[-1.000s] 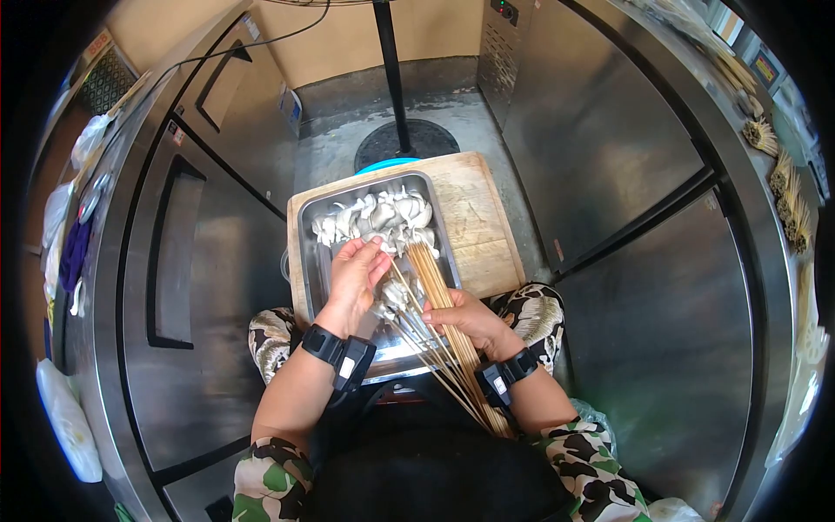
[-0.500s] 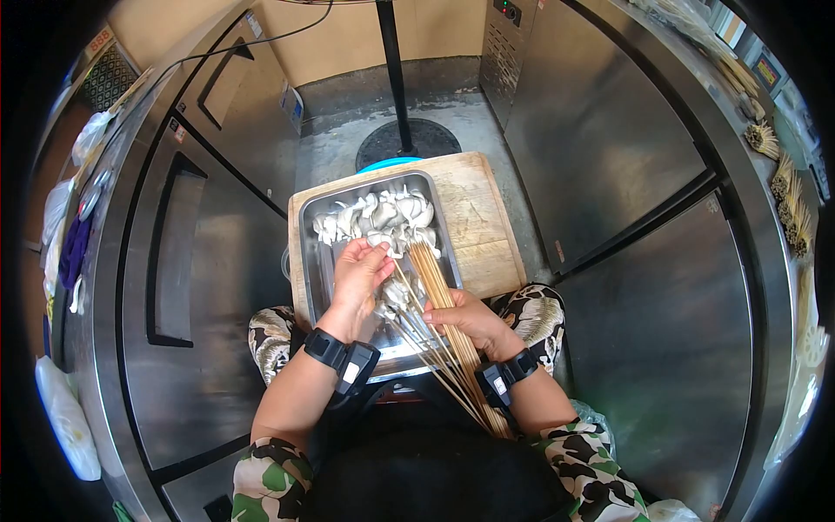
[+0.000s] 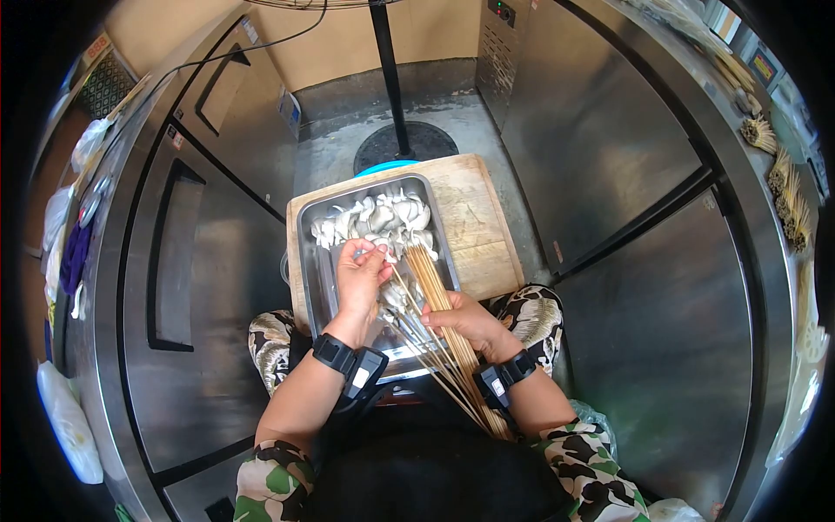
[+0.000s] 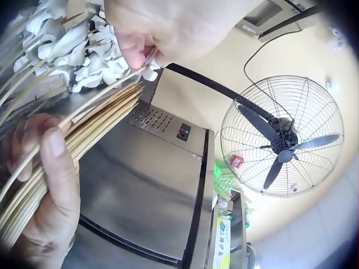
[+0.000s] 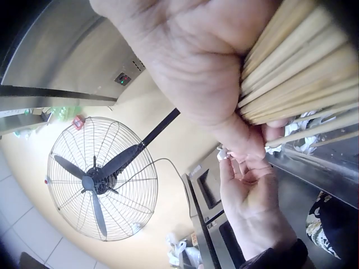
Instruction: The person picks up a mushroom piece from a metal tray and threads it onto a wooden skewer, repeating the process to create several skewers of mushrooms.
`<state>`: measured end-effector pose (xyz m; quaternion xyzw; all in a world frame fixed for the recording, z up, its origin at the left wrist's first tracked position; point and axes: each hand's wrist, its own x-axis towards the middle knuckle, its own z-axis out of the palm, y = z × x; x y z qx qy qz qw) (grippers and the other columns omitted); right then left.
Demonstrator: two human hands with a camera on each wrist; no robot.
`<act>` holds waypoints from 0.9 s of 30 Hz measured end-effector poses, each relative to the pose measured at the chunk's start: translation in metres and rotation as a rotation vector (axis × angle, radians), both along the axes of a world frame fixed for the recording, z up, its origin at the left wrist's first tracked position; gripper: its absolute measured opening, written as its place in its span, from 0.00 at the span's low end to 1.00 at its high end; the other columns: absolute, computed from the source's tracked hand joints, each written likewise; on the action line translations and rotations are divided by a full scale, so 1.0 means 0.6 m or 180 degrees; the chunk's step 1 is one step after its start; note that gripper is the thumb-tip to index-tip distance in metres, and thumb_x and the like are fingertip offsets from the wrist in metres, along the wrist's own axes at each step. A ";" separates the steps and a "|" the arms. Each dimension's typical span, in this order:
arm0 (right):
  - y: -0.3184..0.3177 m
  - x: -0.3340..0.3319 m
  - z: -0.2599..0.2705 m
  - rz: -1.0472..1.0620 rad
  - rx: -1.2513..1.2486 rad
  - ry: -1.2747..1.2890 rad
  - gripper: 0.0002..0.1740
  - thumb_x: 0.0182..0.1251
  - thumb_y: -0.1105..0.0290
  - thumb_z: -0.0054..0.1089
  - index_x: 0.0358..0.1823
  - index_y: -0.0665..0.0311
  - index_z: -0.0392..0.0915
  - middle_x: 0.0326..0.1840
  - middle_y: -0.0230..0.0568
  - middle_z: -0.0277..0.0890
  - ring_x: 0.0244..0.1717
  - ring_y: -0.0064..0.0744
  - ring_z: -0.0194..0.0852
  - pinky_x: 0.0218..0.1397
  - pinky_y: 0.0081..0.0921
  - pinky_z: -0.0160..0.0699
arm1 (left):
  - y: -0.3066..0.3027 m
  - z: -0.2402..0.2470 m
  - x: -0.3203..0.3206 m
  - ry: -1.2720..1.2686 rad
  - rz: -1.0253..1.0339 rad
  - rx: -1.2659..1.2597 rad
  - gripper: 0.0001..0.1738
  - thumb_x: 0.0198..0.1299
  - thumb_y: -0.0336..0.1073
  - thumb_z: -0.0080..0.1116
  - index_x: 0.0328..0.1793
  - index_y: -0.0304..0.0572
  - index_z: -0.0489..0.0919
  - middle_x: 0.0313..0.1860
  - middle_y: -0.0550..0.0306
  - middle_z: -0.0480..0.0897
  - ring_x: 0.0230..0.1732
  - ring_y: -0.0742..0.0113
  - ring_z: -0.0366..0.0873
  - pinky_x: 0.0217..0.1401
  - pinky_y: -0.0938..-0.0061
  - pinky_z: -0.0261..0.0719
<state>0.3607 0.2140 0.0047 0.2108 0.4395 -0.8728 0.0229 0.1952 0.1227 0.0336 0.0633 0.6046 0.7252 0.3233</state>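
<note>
In the head view, my right hand (image 3: pixel 470 322) grips a thick bundle of bamboo skewers (image 3: pixel 433 283), its thumb laid across them. One skewer (image 4: pixel 92 101) stands apart from the bundle, its tip at the fingertips of my left hand (image 3: pixel 357 280). Those fingers pinch a small white piece of oyster mushroom (image 5: pixel 222 153) at that tip. Torn oyster mushrooms (image 3: pixel 374 213) are heaped in the far half of a steel tray (image 3: pixel 440 213). Several skewers with mushroom on their ends (image 3: pixel 396 296) lie across the tray's near half, partly behind my hands.
Under the tray is a wooden cutting board (image 3: pixel 478 213), its bare part to the right. Steel cabinets (image 3: pixel 644 200) flank both sides. A black pole (image 3: pixel 390 78) on a round base rises beyond the board; the wrist views show a fan (image 4: pixel 283 140). More skewer bundles (image 3: pixel 791 204) lie on the right-hand counter.
My left hand and wrist have shifted slightly right and toward my body, fingers staying at the skewer's tip. The right hand keeps its hold on the bundle.
</note>
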 end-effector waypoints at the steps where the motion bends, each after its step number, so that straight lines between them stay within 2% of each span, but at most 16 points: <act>1: 0.000 0.000 -0.001 0.0000 0.0007 -0.0004 0.09 0.53 0.72 0.67 0.34 0.63 0.75 0.25 0.28 0.74 0.22 0.16 0.69 0.26 0.13 0.67 | 0.000 -0.004 -0.002 -0.0049 -0.0056 -0.0028 0.08 0.58 0.30 0.58 0.39 0.49 0.70 0.31 0.61 0.79 0.30 0.75 0.77 0.29 0.86 0.74; 5: 0.000 0.001 -0.005 -0.0019 0.0084 -0.0008 0.09 0.53 0.72 0.67 0.33 0.62 0.75 0.25 0.28 0.74 0.22 0.16 0.69 0.26 0.14 0.68 | 0.000 -0.003 0.001 -0.0252 -0.0175 -0.0129 0.06 0.59 0.30 0.58 0.34 0.48 0.71 0.31 0.60 0.79 0.30 0.75 0.78 0.28 0.88 0.74; 11: 0.000 0.001 -0.006 -0.0055 0.0114 -0.0017 0.10 0.52 0.72 0.68 0.33 0.63 0.75 0.25 0.28 0.75 0.22 0.16 0.69 0.26 0.14 0.68 | -0.002 0.001 0.010 -0.0402 -0.0206 -0.0294 0.06 0.59 0.30 0.57 0.34 0.46 0.71 0.31 0.59 0.79 0.31 0.75 0.78 0.28 0.89 0.76; 20: -0.002 0.001 -0.010 -0.0046 0.0289 -0.0020 0.10 0.52 0.71 0.67 0.32 0.63 0.75 0.25 0.29 0.74 0.23 0.17 0.69 0.27 0.14 0.68 | -0.015 -0.009 0.051 -0.0383 -0.0339 -0.0660 0.07 0.57 0.30 0.59 0.35 0.45 0.71 0.31 0.59 0.80 0.30 0.74 0.78 0.29 0.86 0.76; 21: -0.002 0.001 -0.011 -0.0050 0.0289 -0.0015 0.10 0.52 0.70 0.67 0.33 0.63 0.75 0.25 0.29 0.74 0.23 0.17 0.69 0.27 0.14 0.68 | -0.016 -0.007 0.061 -0.0461 -0.0282 -0.0664 0.07 0.56 0.26 0.58 0.36 0.42 0.70 0.31 0.57 0.79 0.28 0.74 0.76 0.26 0.87 0.75; 27: -0.005 0.000 -0.009 -0.0126 0.0477 -0.0109 0.08 0.53 0.73 0.65 0.33 0.63 0.75 0.26 0.28 0.73 0.25 0.16 0.69 0.30 0.14 0.68 | -0.028 -0.017 0.061 -0.0442 -0.0377 -0.0776 0.07 0.58 0.30 0.58 0.37 0.41 0.71 0.30 0.57 0.79 0.28 0.72 0.77 0.28 0.84 0.78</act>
